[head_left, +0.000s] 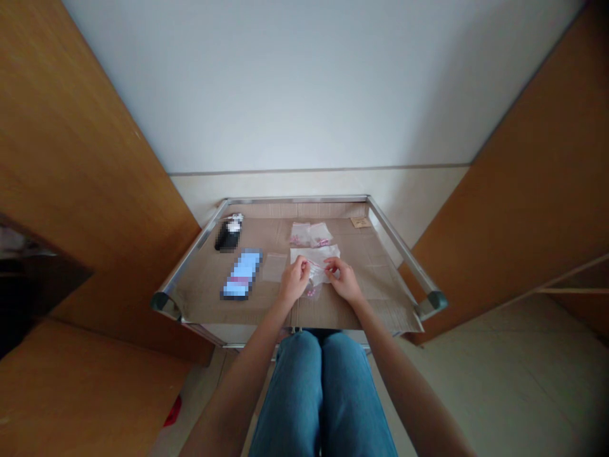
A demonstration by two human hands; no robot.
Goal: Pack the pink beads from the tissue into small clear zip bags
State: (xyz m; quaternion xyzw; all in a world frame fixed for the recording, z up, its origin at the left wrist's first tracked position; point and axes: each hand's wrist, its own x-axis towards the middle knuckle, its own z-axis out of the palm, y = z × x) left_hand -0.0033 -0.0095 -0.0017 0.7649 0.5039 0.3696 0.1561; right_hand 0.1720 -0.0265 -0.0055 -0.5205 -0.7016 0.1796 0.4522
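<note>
My left hand (295, 279) is closed in a pinch at the left edge of a small clear zip bag (313, 291) with pink bits at its bottom. From the other side, my right hand (345, 282) has its thumb and forefinger pinched at the bag's upper right; the fingertips are small and partly hidden. Beneath and behind the hands lies a white sheet or packet (314, 252). Just beyond it, filled clear bags (310, 233) with pink pieces lie side by side. A flat clear bag (275, 267) rests left of my left hand.
Brown cardboard (380, 279) lines the trolley top, with a raised metal rail (402, 244) along the sides and back. A phone (242, 274) and a black object (229, 233) lie at the left. A small tan paper (360, 222) sits at the back right.
</note>
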